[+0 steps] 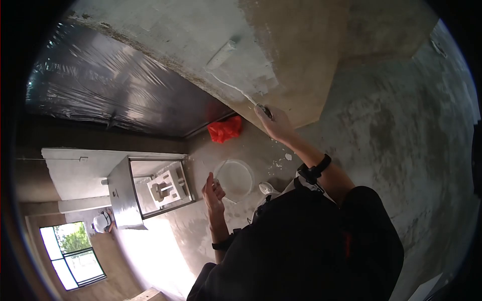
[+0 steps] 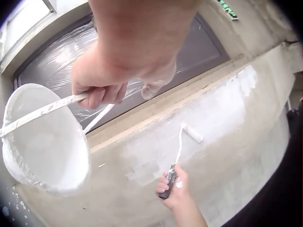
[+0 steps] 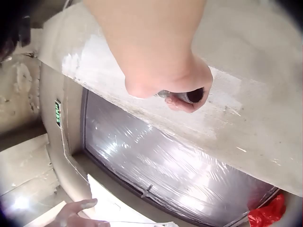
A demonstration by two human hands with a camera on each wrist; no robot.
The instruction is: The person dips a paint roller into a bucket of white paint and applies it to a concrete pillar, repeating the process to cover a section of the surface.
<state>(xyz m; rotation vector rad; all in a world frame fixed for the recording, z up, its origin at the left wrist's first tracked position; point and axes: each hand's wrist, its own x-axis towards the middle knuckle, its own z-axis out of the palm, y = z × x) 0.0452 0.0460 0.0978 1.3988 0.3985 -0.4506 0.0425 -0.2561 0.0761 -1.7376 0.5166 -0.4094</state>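
Right hand point(image 1: 276, 125) grasping roller point(image 2: 169, 181), left hand point(image 1: 214, 194) grasping bucket handle point(image 2: 45, 114), roller's head point(image 1: 221, 54) hidden from right wrist view

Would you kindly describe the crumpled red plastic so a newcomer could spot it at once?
Find the large dark panel covered in shiny film. On the floor by its corner lies the crumpled red plastic, whose bright colour sets it apart from the white bucket nearby.

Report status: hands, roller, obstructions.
Right hand gripping roller, its head against wall. Left hand holding white bucket by its handle. No obstruction visible at roller.
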